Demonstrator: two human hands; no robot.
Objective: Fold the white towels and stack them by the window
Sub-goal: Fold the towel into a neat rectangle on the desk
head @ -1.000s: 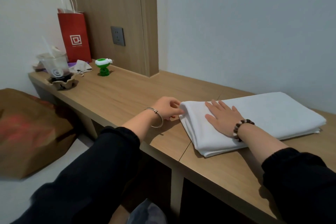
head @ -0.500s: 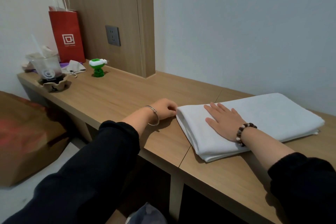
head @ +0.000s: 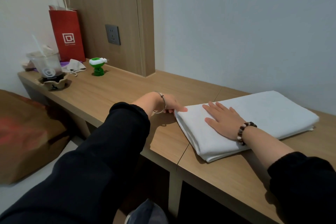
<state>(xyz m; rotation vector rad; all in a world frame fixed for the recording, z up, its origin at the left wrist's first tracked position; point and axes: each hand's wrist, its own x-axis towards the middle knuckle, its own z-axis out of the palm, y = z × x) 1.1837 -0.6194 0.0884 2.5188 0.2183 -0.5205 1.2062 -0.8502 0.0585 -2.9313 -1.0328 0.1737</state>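
Note:
A folded white towel lies on the wooden desk, at the right, close to the grey wall. My right hand, with a bead bracelet on the wrist, presses flat on the towel's left half with straight fingers. My left hand, with a metal bangle, is at the towel's far-left corner. Its thumb lies on top of the folded edge and its other fingers curl against that edge. No window is in view.
At the desk's far left stand a red paper bag, a plastic cup in a cardboard holder, a small cloth pouch and a green gadget. A wall socket sits on the wood panel. A brown paper bag stands on the floor.
My left hand has closed in on the towel's left corner, and its thumb now lies on the fold. My right hand stays flat on the towel. The towel has not moved.

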